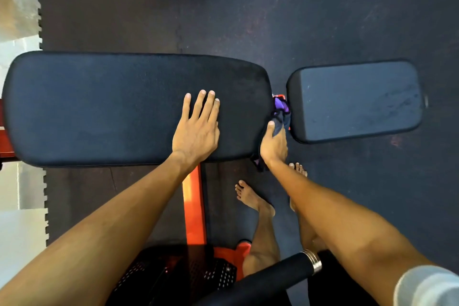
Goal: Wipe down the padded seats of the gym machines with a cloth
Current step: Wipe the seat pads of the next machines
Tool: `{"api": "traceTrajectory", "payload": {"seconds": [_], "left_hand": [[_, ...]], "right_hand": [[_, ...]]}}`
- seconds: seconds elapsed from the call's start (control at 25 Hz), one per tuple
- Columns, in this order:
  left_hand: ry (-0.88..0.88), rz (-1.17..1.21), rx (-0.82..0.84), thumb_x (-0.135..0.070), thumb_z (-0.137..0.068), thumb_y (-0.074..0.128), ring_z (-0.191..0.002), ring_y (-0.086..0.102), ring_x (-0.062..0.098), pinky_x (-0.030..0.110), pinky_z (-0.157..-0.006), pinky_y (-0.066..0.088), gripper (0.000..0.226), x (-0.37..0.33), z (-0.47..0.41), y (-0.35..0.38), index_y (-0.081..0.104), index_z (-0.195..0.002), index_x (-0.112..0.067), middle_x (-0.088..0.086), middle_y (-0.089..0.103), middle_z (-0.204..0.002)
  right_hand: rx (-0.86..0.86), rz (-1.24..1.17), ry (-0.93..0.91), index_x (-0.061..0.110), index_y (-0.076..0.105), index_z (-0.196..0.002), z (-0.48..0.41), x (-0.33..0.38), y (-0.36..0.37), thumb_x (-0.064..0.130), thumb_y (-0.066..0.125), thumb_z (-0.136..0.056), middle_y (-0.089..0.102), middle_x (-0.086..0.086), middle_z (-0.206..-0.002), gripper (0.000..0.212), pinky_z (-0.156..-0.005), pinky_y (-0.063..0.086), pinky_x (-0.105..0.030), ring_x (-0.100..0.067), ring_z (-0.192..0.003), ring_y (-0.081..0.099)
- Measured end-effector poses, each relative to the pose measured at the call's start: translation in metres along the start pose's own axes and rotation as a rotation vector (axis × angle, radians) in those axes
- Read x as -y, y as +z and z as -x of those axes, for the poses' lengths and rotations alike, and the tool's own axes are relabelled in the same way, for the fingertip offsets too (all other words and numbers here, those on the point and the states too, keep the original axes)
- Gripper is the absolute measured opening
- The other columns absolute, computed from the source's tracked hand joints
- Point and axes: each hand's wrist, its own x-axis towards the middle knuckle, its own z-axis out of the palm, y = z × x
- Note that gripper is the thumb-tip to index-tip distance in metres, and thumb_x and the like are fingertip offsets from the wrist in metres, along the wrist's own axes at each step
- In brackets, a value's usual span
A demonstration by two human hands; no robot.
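Observation:
A long black padded back pad [99,107] lies across the view, with a shorter black seat pad [357,102] to its right across a narrow gap. My left hand [197,129] rests flat on the long pad, fingers straight. My right hand [273,145] grips a dark cloth with purple trim [282,109] at the right end of the long pad, pushed into the gap between the two pads. Part of the cloth hangs below my wrist.
The bench's orange-red frame [195,206] runs toward me under the long pad. My bare feet [250,197] stand on the dark rubber floor mat [273,7]. A black foam roller bar with a metal end [293,271] crosses the bottom. Pale floor [17,226] lies left.

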Motion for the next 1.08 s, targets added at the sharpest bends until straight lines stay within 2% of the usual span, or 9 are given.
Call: {"api": "traceTrajectory", "payload": {"seconds": [0.08,0.2,0.28,0.36,0.48,0.64,0.8,0.92,1.08], "left_hand": [[0.006,-0.004,-0.003,-0.031,-0.103,0.025,-0.155,0.01,0.036,0.059,-0.123,0.007,0.063,0.002,-0.001,0.002,0.022,-0.159,-0.003,0.016,0.017,-0.167],[0.002,-0.008,-0.007,-0.031,-0.103,0.029,-0.156,0.008,0.036,0.06,-0.123,0.006,0.063,0.0,0.001,0.004,0.02,-0.159,-0.003,0.017,0.015,-0.168],[0.005,-0.014,-0.002,-0.031,-0.103,0.029,-0.156,0.006,0.036,0.06,-0.123,0.006,0.064,-0.001,-0.001,0.003,0.019,-0.159,-0.003,0.017,0.014,-0.168],[0.004,-0.014,0.003,-0.031,-0.103,0.029,-0.156,0.006,0.036,0.06,-0.123,0.006,0.064,0.0,-0.001,0.002,0.02,-0.159,-0.003,0.017,0.014,-0.168],[0.007,-0.024,0.009,-0.031,-0.103,0.031,-0.156,0.009,0.035,0.06,-0.123,0.006,0.063,0.001,-0.002,0.002,0.022,-0.158,-0.003,0.017,0.016,-0.167],[-0.019,0.027,0.005,-0.032,-0.1,0.037,-0.154,0.016,0.033,0.059,-0.124,0.008,0.062,-0.001,-0.006,-0.001,0.033,-0.155,-0.004,0.015,0.026,-0.165],[-0.055,0.087,0.003,-0.031,-0.097,0.041,-0.154,0.02,0.031,0.058,-0.124,0.008,0.061,-0.001,-0.036,-0.004,0.039,-0.153,-0.006,0.013,0.03,-0.163],[-0.043,0.091,0.031,-0.031,-0.097,0.039,-0.155,0.014,0.031,0.058,-0.124,0.004,0.064,-0.004,-0.063,-0.004,0.032,-0.157,-0.01,0.012,0.024,-0.166],[-0.052,0.072,0.015,-0.035,-0.098,0.036,-0.156,0.011,0.031,0.056,-0.125,0.002,0.065,0.003,-0.086,-0.001,0.029,-0.158,-0.013,0.012,0.02,-0.167]], "right_hand": [[-0.018,0.002,0.027,0.017,0.031,-0.159,0.005,0.007,0.009,0.053,0.033,-0.107,0.033,-0.008,-0.164,0.063,-0.119,0.025,-0.045,-0.033,-0.15,0.032],[-0.071,0.277,-0.271,0.026,0.014,-0.162,0.054,0.005,0.033,0.056,0.029,-0.106,0.006,-0.001,-0.172,0.065,-0.126,0.003,-0.047,-0.026,-0.158,0.003],[-0.064,0.359,-0.399,0.035,0.006,-0.159,0.065,0.007,0.038,0.062,0.024,-0.102,0.006,0.0,-0.172,0.066,-0.125,0.001,-0.049,-0.026,-0.158,0.001],[-0.064,0.351,-0.424,0.041,0.013,-0.16,0.047,0.016,0.033,0.065,0.023,-0.099,0.012,0.002,-0.171,0.065,-0.125,0.009,-0.048,-0.025,-0.157,0.009],[-0.028,0.251,-0.282,0.038,0.02,-0.161,0.0,0.03,0.016,0.061,0.03,-0.103,0.02,0.002,-0.17,0.062,-0.121,0.022,-0.046,-0.027,-0.153,0.024],[0.11,0.131,0.071,0.013,0.033,-0.157,-0.043,0.065,-0.006,0.058,0.02,-0.106,0.036,-0.014,-0.161,0.07,-0.114,0.03,-0.046,-0.035,-0.144,0.039],[0.016,0.365,-0.261,0.03,0.011,-0.163,0.018,0.048,0.023,0.061,0.022,-0.104,0.008,-0.005,-0.172,0.068,-0.124,0.012,-0.048,-0.029,-0.156,0.013],[0.061,0.428,-0.544,0.037,0.01,-0.162,0.046,0.027,0.021,0.068,0.014,-0.097,0.003,0.002,-0.172,0.072,-0.126,0.004,-0.046,-0.026,-0.158,0.0],[0.082,0.411,-0.547,0.043,0.013,-0.161,0.012,0.025,0.007,0.066,0.025,-0.1,0.004,0.007,-0.172,0.066,-0.127,0.01,-0.046,-0.023,-0.158,0.004]]}}
